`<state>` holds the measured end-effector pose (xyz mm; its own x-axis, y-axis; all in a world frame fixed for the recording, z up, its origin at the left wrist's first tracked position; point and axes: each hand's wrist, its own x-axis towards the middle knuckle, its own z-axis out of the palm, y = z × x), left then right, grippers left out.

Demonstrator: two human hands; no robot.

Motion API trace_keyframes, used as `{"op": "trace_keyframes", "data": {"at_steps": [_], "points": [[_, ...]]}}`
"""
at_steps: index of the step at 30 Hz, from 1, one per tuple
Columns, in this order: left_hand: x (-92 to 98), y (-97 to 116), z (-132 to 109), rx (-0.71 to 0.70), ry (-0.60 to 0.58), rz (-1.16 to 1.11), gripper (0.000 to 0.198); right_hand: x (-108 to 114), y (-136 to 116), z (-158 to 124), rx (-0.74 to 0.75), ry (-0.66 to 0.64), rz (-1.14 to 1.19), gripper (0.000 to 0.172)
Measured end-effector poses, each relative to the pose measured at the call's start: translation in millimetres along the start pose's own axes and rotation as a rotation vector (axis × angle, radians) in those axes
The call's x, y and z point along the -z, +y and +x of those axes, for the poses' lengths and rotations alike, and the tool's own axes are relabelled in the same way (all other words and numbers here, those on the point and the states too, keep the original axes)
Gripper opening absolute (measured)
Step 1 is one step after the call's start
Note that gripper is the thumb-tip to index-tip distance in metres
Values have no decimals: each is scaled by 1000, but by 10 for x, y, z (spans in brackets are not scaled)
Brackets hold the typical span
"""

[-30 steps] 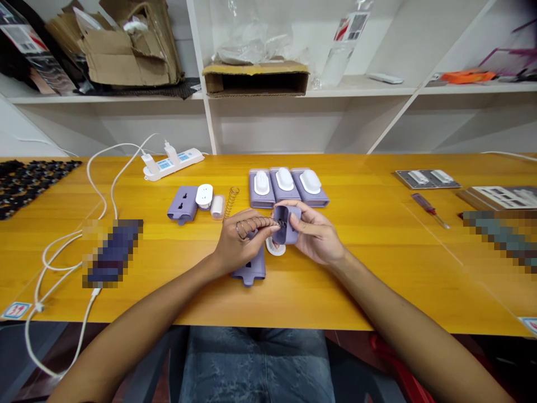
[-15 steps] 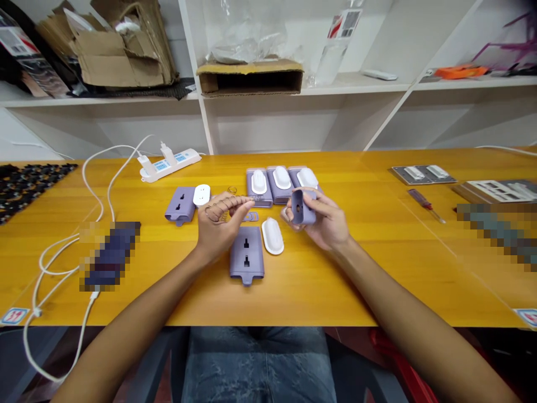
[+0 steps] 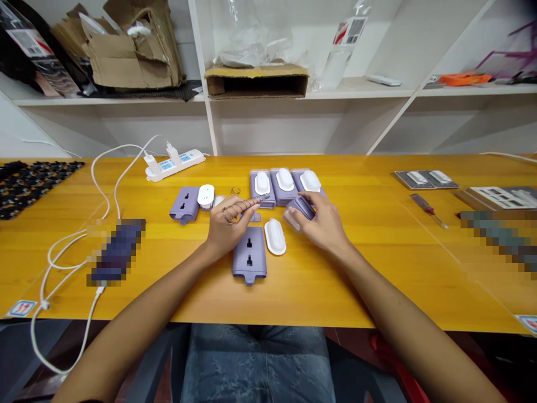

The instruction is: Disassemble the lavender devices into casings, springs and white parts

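My left hand (image 3: 226,226) has its fingers pressed together, gripping a thin dark coiled wire spring (image 3: 243,206) that runs along the fingers past their tips. My right hand (image 3: 325,221) is closed around a small purple plastic housing (image 3: 304,208), its far side hidden by the fingers. Between the hands lie a white oval cover (image 3: 275,237) and a purple socket panel (image 3: 249,254) with two dark cutouts and a tab at its near end. Behind them stand several purple cases, one with a white oval piece (image 3: 310,181) on top.
Left of my hands lie another purple panel (image 3: 184,204) and a white socket piece (image 3: 206,196). A power strip (image 3: 176,164), a white cable (image 3: 94,187) and a phone (image 3: 119,249) are farther left. On the right is a screwdriver (image 3: 428,210). Shelves hold a cardboard box (image 3: 258,84).
My right hand has turned the purple housing, so its open end no longer faces me. My left hand keeps its grip on the spring. The whole view has shifted slightly.
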<state>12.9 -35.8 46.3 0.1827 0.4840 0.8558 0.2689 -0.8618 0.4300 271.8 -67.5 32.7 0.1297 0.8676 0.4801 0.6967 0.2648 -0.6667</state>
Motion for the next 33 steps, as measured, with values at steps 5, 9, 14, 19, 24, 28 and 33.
{"op": "trace_keyframes", "data": {"at_steps": [5,9,14,19,24,28,33], "points": [[-7,-30,-5,-49,12,11,11,54,17,18,16,-24,-162,51],[-8,-54,-13,-63,16,12,12,103,30,35,-90,-69,-319,60],[-13,-61,-18,-64,13,26,13,184,76,78,-217,-132,-453,63],[-23,-55,-21,-102,20,25,15,215,126,111,-257,-220,-516,55],[-27,-54,-27,-127,17,14,16,218,155,93,-212,-257,-531,46],[-38,-35,-42,-158,2,12,16,229,119,69,-67,-70,-449,42],[-66,39,-84,-204,-86,-19,20,125,-62,24,-68,-72,377,45]]}}
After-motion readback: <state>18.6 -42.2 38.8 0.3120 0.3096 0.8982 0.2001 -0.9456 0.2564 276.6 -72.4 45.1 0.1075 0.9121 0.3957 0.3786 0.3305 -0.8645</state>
